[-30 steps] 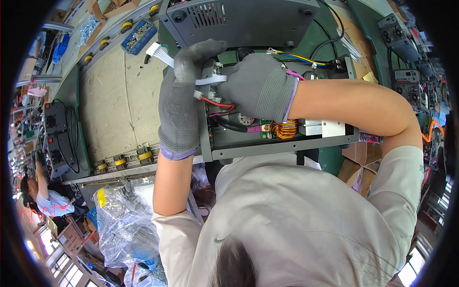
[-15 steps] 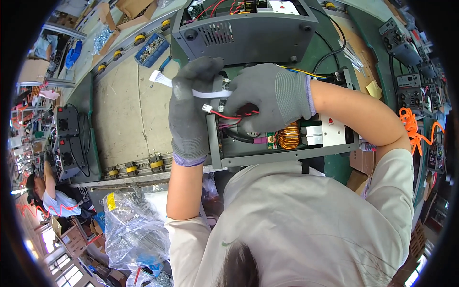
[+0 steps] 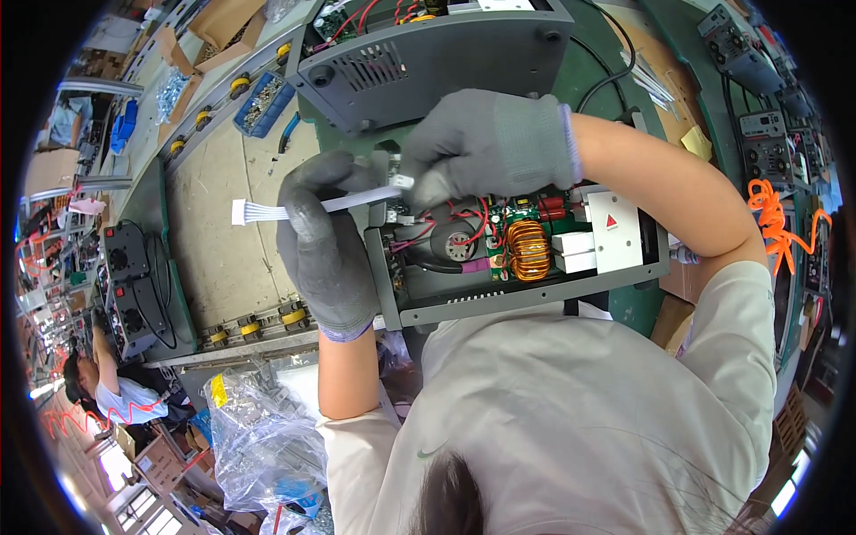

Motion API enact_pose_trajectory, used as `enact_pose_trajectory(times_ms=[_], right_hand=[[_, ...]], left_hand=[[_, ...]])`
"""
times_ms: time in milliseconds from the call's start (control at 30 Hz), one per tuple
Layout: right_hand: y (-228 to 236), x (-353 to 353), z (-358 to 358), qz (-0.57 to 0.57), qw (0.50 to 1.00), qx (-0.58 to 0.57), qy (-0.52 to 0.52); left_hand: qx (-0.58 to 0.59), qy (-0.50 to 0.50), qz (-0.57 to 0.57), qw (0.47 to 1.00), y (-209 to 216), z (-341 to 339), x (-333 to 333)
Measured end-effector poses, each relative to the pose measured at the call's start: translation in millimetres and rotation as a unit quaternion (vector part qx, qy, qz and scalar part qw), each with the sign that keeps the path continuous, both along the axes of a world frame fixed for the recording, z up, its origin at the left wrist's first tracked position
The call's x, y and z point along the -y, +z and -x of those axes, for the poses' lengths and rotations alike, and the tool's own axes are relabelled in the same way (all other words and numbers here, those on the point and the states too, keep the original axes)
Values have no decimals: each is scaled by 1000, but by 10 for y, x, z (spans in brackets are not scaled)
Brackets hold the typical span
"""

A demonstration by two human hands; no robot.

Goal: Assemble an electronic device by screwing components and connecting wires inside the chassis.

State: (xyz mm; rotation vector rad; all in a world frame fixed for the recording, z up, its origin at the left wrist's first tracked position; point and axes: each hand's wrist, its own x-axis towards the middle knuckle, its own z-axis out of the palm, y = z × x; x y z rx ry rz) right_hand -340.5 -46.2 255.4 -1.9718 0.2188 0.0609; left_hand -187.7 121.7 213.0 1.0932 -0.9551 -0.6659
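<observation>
An open grey metal machine casing (image 3: 535, 299) lies before me, with a copper-wound coil (image 3: 528, 250), a round black fan (image 3: 455, 241), red wires and white blocks inside. My left hand (image 3: 325, 254), in a grey glove, is curled at its left end, closed on a flat white ribbon cable (image 3: 348, 201). That cable's white plug (image 3: 238, 212) hangs free to the left. Above the left end, my gloved right hand (image 3: 490, 143) pinches a small white connector (image 3: 404, 181). A small circuit board (image 3: 392, 163) shows between both hands, partly hidden by their fingers.
Beyond stands a second grey casing (image 3: 437, 71) with vents. A blue bin of screws (image 3: 264, 104) and blue-handled pliers (image 3: 288, 132) are at the left back. Yellow-black rollers (image 3: 292, 314) line the bench edge. Bagged parts (image 3: 263, 437) lie lower left. Another person (image 3: 111, 379) sits far left.
My right hand has risen out of the casing toward its left end and now pinches the white connector. My left hand has shifted left and down, and the ribbon cable's plug has swung lower left.
</observation>
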Motion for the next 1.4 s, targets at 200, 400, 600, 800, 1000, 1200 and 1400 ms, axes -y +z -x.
enact_pose_trajectory(times_ms=[200,400,600,800,1000,1200,1400], right_hand=[[54,-124,-35,354,918,-124,-127],[-89,-179,-210,400,893,-180,-101],[-126,-149,-213,410,892,-159,-103],[-24,-167,-237,435,883,-161,-70],[61,-155,-255,449,880,-152,-37],[-12,-113,-243,461,878,-116,-46],[-87,-112,-225,502,860,-80,-38]], left_hand=[[21,60,5,998,-73,-7,39],[18,30,-9,999,-100,-17,70],[-33,13,-30,999,-37,53,117],[-35,-15,-50,998,-18,37,139],[-21,-37,-69,997,3,31,162],[-39,-36,-89,995,28,60,196],[-22,-26,-90,995,31,72,199]])
